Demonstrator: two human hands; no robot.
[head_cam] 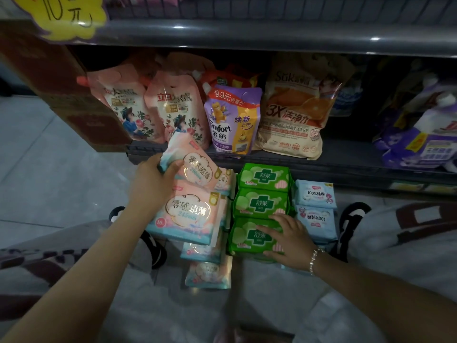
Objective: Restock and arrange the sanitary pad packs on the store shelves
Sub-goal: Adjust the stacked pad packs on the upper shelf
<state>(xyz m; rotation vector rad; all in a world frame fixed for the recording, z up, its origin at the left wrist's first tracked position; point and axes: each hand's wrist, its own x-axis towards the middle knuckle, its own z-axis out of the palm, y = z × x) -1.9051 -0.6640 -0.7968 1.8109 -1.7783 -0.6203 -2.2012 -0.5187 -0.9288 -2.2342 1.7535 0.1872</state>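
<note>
Left hand (153, 180) has its grip curled round a pink pad pack (195, 167), held tilted just above the pink stack (190, 214) on the floor (49, 169), in front of the bottom shelf's front edge (296, 164). Right hand (289, 240) lies flat, fingers spread wide, on the nearest green pad pack (249, 240). Green row sits between the pink stack and the blue packs (315, 209); detergent pouches (232, 120) stand on the shelf.

pink packs (190, 214) with teal bottoms on the left, bright green packs (259, 203) in the middle, pale blue packs (315, 194) right, yellow sign (59, 16) far left.
</note>
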